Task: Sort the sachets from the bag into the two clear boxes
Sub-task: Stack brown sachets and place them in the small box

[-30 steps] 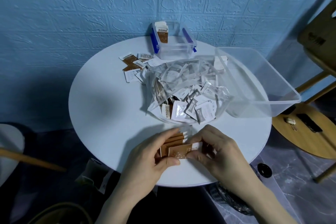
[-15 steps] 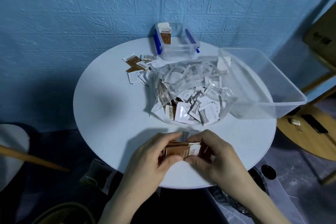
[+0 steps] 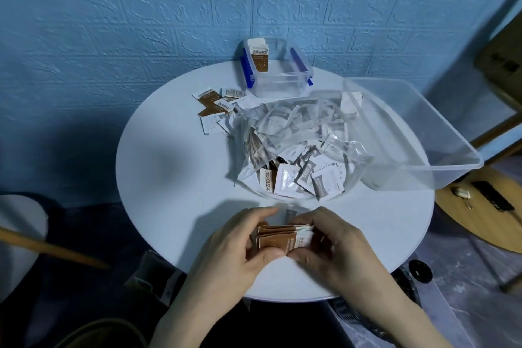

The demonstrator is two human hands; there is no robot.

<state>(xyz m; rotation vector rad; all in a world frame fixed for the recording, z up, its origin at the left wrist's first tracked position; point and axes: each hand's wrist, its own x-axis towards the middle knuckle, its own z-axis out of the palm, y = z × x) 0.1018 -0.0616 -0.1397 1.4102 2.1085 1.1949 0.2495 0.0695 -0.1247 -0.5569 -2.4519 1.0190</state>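
Observation:
A stack of brown sachets (image 3: 282,240) is pinched between my left hand (image 3: 231,251) and my right hand (image 3: 336,246) over the near edge of the round white table (image 3: 169,178). The clear plastic bag (image 3: 296,147), full of white and brown sachets, lies in the table's middle. A small clear box with blue clips (image 3: 279,73) stands at the back with a few brown sachets (image 3: 258,58) upright in its left end. A large clear box (image 3: 418,133) sits at the right, with white sachets (image 3: 350,102) in its far left corner.
Loose brown and white sachets (image 3: 217,107) lie on the table left of the bag. A blue brick-pattern wall stands behind. A round wooden stool (image 3: 485,212) with small items is at the right, a chair beyond it. Another seat edge shows at the left.
Both hands have squared the fanned brown sachets into a tight stack, now held edge-up between the fingers. The view shifted slightly; nothing else on the table moved.

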